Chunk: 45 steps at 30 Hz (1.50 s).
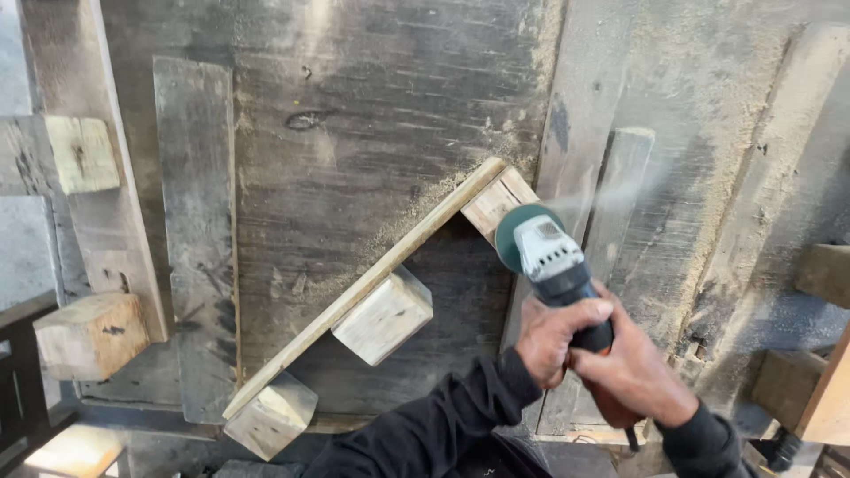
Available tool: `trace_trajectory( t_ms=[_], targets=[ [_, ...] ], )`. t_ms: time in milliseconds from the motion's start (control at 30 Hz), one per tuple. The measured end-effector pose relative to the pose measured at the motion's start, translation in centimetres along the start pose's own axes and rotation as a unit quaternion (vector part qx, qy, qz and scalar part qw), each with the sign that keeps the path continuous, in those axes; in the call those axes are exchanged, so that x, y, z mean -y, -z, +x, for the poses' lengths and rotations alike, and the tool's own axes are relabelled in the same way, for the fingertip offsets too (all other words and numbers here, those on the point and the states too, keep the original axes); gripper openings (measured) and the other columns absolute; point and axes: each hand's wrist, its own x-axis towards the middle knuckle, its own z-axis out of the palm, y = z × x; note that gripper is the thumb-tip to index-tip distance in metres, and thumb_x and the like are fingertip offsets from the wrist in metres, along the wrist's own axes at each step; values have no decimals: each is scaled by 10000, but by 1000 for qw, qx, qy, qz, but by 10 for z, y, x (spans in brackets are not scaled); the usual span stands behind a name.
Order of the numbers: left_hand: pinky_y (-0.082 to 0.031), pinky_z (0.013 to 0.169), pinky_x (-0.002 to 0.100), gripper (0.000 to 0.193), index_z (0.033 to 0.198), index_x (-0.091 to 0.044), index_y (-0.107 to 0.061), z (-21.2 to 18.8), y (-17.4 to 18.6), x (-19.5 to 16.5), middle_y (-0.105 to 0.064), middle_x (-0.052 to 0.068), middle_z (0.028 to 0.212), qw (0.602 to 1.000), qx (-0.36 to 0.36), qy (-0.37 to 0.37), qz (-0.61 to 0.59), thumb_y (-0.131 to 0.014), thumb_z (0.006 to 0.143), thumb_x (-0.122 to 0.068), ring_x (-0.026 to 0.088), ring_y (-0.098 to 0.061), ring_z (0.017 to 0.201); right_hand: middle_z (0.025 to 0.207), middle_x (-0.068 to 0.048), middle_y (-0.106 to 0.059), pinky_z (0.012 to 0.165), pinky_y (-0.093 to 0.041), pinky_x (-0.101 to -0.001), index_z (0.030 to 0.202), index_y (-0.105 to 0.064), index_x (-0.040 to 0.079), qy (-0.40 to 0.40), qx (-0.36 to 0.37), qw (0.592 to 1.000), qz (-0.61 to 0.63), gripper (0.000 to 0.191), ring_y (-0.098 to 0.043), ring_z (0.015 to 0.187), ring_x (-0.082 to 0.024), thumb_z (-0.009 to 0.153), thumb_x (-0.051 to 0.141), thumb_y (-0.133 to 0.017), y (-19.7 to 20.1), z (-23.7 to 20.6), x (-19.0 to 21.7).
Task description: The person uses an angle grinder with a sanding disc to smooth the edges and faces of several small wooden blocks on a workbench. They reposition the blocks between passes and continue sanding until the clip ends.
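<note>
— Dark sleeves were seen at the bottom edge of the frame, nearest the camera. What was held above them?

— An angle grinder (556,265) was gripped by both hands at lower right of centre. The left hand (551,336) was wrapped tight around the tool's body just behind the head; the right hand (633,372) was closed on the rear of the handle, nearer the lower right corner.

— And which way did the work lie from that grip?

— Up and to the left. The grinder's long axis ran from lower right to upper left, and its green disc (511,232) was set against the end block (498,202) of a pallet piece. The long slat (363,288) of that piece was laid diagonally, from centre right down to the lower left, almost at right angles to the tool. The left hand was the nearer one to the disc.

— What was noted around it?

— By size: the weathered plank bench (372,106) filling most of the frame and dusted with sawdust, an upright grey board (197,230) at left, a narrower board (620,195) just right of the disc, a middle block (382,316) and lower block (271,416) under the slat, and a loose block (90,335) at far left. Nothing was seen between disc and end block; fine dust was blown off to the upper right.
</note>
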Motion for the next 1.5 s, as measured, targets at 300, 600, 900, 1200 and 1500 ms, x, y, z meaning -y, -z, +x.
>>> trace_trajectory(
  t_ms=[300,600,900,1200,1500],
  targets=[
    [-588,816,335,259,1069,-27,-672,-17,24,-3,-685,54,967,1000,-13,25,12,-797,843,-44,154,-675,851,1178,-179,-706,916,-568,-382,1635,-276,139,-60,6,998,-6,1075,-718,1059,-273,692,236,-783,-25,-10,-23],
    [-598,801,336,248,1081,-34,-666,2,14,18,-689,56,979,998,43,32,33,-787,867,-68,162,-685,863,1157,-180,-682,867,-581,-395,1602,-253,108,-1,-54,998,-32,1053,-719,1010,-284,675,216,-742,-10,-12,-34],
    [-586,808,323,256,1097,-33,-665,19,-1,16,-677,50,1001,997,65,-5,50,-786,879,-90,151,-677,880,1173,-177,-677,901,-556,-397,1576,-261,89,28,-73,996,-32,1033,-695,1043,-261,678,189,-762,7,1,-34],
    [-592,803,319,224,1074,-16,-668,8,5,18,-689,55,996,1000,13,13,24,-770,880,-58,152,-686,875,1255,-183,-648,911,-581,-415,1646,-287,66,35,5,997,67,1006,-666,1107,-273,753,107,-749,1,-1,-42],
    [-595,766,331,181,1037,4,-689,10,0,13,-702,66,967,999,12,32,27,-770,894,-72,159,-690,834,1198,-155,-628,870,-561,-397,1586,-268,69,2,8,996,91,988,-649,1030,-235,712,92,-729,5,-6,-18]
  ],
)
